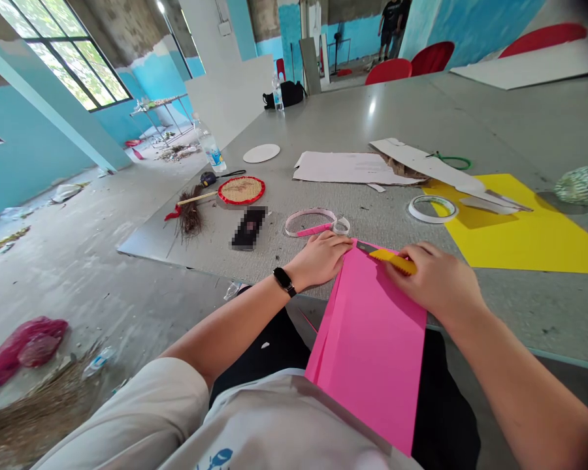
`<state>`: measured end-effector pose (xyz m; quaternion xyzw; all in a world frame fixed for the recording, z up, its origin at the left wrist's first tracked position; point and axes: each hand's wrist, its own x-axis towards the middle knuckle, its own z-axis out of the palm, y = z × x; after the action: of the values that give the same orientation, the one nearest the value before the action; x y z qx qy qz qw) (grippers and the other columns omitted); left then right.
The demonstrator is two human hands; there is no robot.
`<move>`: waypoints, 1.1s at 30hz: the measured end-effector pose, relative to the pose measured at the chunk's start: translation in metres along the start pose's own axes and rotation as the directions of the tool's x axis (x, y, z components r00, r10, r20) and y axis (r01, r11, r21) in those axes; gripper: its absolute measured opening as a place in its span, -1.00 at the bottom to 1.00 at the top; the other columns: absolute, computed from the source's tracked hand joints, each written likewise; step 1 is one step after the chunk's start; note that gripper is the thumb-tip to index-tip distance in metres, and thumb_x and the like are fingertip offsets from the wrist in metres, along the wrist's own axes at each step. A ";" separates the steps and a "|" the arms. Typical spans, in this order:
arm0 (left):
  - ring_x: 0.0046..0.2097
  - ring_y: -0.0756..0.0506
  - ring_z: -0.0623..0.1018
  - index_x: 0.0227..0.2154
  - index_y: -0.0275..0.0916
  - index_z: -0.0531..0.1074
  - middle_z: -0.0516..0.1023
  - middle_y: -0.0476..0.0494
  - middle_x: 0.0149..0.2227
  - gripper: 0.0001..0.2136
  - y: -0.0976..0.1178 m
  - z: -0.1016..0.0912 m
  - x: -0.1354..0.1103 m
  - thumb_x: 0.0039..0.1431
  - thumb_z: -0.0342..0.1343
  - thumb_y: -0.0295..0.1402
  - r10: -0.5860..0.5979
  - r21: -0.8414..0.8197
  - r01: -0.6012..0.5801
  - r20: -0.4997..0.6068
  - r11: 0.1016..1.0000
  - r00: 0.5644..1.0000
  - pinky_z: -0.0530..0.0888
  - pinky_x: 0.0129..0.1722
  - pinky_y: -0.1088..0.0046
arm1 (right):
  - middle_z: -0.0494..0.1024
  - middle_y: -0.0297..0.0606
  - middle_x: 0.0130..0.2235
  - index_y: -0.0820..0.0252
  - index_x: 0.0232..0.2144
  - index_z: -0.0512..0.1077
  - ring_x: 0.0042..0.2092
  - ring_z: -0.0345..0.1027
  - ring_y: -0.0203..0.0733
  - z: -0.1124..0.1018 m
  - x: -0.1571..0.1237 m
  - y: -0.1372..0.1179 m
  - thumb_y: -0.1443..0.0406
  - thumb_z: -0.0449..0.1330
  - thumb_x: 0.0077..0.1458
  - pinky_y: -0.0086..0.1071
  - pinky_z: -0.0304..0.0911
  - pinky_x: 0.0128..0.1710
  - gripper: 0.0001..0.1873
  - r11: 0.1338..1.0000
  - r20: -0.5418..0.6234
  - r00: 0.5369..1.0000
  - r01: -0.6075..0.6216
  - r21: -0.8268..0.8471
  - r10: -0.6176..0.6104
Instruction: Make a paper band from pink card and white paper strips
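Observation:
A folded pink paper sheet (372,339) hangs over the near edge of the grey table (421,111) toward my lap. My left hand (321,258), with a black band on the wrist, presses with curled fingers on the sheet's upper left corner. My right hand (434,277) is closed on a yellow utility knife (392,260), whose blade end lies on the pink sheet's top edge.
A yellow sheet (519,228), a white tape roll (432,209), a pink tape loop (313,222), a dark phone (249,227), a woven fan (240,190), a small brush (190,212), white cardboard pieces (353,168) and a water bottle (210,149) lie on the table. A person stands far back.

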<state>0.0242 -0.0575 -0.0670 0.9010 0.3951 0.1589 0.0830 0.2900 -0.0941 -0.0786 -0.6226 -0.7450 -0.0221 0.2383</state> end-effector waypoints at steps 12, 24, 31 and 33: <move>0.28 -0.35 0.50 0.11 -0.30 0.60 0.57 -0.38 0.24 -0.57 0.005 -0.010 -0.006 0.46 0.15 -0.04 0.025 -0.039 -0.026 -0.022 0.999 0.999 0.42 0.37 -0.04 | 0.58 0.03 -0.06 0.16 -0.10 0.46 -0.23 0.41 0.04 -0.006 -0.012 0.010 -0.44 0.02 0.20 -0.28 0.04 -0.33 -0.17 0.997 0.127 0.990 -0.064 0.037 0.059; 0.32 -0.34 0.44 0.09 -0.12 0.64 0.45 -0.33 0.23 -0.63 -0.001 -0.032 -0.058 0.33 0.34 -0.08 -0.196 -0.113 0.194 -0.005 0.975 0.981 0.43 0.38 -0.07 | 0.59 0.16 -0.04 0.18 -0.06 0.50 -0.14 0.48 0.21 0.001 0.043 0.052 -0.36 0.22 0.21 -0.17 0.13 -0.32 -0.25 0.991 0.193 0.972 -0.135 -0.020 0.136; 0.23 -0.25 0.52 0.09 -0.16 0.62 0.51 -0.32 0.24 -0.72 0.008 -0.040 -0.096 0.50 0.14 -0.19 -0.221 -0.116 0.208 -0.104 0.971 0.970 0.48 0.30 0.09 | 0.53 0.13 -0.16 0.27 -0.11 0.48 -0.26 0.30 -0.03 0.001 0.115 0.048 -0.09 0.25 0.35 -0.20 0.00 -0.27 -0.50 0.986 0.234 0.963 -0.110 -0.124 0.137; 0.24 -0.31 0.50 0.14 -0.14 0.59 0.54 -0.32 0.23 -0.66 0.017 -0.038 -0.107 0.44 0.20 -0.11 -0.309 -0.094 0.299 -0.122 0.949 0.943 0.48 0.28 0.00 | 0.52 0.13 -0.18 0.31 -0.12 0.49 -0.25 0.29 -0.06 0.002 0.135 0.041 0.00 0.28 0.35 -0.20 -0.02 -0.25 -0.56 0.986 0.230 0.964 -0.104 -0.131 0.133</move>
<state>-0.0457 -0.1472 -0.0509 0.8125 0.5281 0.2196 0.1130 0.3129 0.0397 -0.0398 -0.6772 -0.7270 0.0231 0.1110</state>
